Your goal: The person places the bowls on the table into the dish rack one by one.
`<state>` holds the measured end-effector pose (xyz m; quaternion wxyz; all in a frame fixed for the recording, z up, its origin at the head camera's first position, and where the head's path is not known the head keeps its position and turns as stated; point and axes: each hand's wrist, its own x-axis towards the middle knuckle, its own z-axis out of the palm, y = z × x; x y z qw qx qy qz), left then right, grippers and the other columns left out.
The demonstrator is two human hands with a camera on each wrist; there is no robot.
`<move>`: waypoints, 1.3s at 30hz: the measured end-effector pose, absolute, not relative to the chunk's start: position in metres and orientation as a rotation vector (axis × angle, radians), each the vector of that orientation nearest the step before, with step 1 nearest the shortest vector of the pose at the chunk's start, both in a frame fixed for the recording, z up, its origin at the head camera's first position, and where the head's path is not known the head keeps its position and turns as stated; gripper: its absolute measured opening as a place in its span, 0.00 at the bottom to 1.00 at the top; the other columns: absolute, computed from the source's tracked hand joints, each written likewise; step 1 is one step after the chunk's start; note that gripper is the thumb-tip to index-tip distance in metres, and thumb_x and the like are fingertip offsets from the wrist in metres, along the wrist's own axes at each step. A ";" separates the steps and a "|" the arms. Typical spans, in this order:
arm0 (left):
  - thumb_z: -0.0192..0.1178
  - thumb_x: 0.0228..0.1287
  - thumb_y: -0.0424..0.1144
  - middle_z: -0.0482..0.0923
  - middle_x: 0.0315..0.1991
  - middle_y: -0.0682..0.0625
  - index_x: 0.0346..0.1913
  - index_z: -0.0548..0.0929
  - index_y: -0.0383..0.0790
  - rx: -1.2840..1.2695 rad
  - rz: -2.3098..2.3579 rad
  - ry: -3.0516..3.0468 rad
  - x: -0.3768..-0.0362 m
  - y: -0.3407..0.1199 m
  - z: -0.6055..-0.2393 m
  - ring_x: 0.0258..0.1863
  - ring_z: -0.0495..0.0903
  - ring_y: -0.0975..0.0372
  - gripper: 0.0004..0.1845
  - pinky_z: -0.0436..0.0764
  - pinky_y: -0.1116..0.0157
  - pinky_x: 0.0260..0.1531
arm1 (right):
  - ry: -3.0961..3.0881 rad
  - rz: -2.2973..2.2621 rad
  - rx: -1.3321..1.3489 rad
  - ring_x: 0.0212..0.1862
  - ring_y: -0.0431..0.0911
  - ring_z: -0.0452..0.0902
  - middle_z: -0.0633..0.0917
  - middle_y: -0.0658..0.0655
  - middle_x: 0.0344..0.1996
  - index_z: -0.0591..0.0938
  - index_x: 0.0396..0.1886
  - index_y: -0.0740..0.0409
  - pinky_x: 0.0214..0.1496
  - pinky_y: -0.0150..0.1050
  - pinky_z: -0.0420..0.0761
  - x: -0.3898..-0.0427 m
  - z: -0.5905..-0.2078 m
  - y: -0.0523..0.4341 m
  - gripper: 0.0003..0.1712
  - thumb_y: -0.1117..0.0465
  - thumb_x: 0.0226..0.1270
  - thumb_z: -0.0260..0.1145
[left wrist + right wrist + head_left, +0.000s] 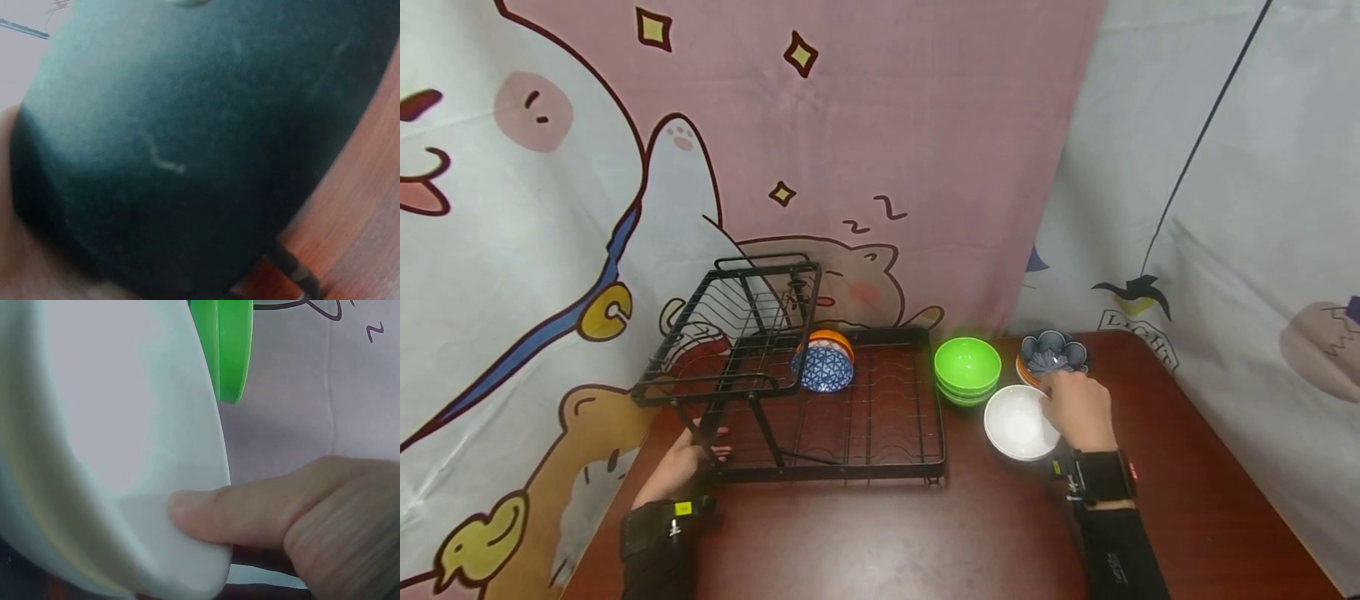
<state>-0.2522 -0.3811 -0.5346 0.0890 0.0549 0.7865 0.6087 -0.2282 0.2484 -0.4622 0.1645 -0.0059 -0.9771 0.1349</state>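
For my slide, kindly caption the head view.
Right hand holds a white bowl beside stacked green bowls; left hand is at a black dish rack.

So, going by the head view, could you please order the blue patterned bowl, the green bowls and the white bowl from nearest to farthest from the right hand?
1. White bowl: nearest, gripped at its right side by the right hand.
2. Green bowls: stacked, behind and left of the white one.
3. Blue patterned bowl: farthest, well left, in the rack.
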 end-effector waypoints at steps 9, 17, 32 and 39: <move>0.33 0.62 0.19 0.57 0.65 0.17 0.69 0.46 0.25 0.189 1.791 2.351 -0.254 -0.382 -0.535 0.43 0.84 0.62 0.30 0.82 0.66 0.41 | -2.799 0.519 0.035 0.31 0.59 0.81 0.87 0.67 0.33 0.86 0.39 0.65 0.29 0.53 0.75 -0.227 -0.461 0.257 0.10 0.66 0.59 0.64; 0.36 0.62 0.22 0.56 0.68 0.22 0.73 0.44 0.29 0.094 1.811 2.299 -0.254 -0.384 -0.531 0.46 0.83 0.62 0.35 0.81 0.64 0.43 | -2.699 0.923 -0.052 0.51 0.66 0.75 0.77 0.75 0.54 0.71 0.61 0.70 0.52 0.66 0.75 -0.224 -0.451 0.266 0.22 0.65 0.70 0.50; 0.36 0.63 0.22 0.56 0.70 0.27 0.72 0.47 0.31 0.002 1.781 2.281 -0.254 -0.387 -0.529 0.47 0.81 0.61 0.33 0.80 0.62 0.45 | -2.058 2.208 -0.036 0.29 0.41 0.76 0.71 0.51 0.48 0.61 0.68 0.49 0.23 0.33 0.75 -0.221 -0.448 0.281 0.32 0.72 0.67 0.55; 0.37 0.62 0.22 0.58 0.70 0.28 0.73 0.48 0.32 -0.003 1.717 2.338 -0.253 -0.385 -0.526 0.56 0.74 0.50 0.34 0.78 0.64 0.46 | -1.980 2.234 -0.048 0.27 0.42 0.79 0.72 0.52 0.48 0.59 0.72 0.48 0.19 0.33 0.76 -0.223 -0.451 0.279 0.39 0.75 0.64 0.56</move>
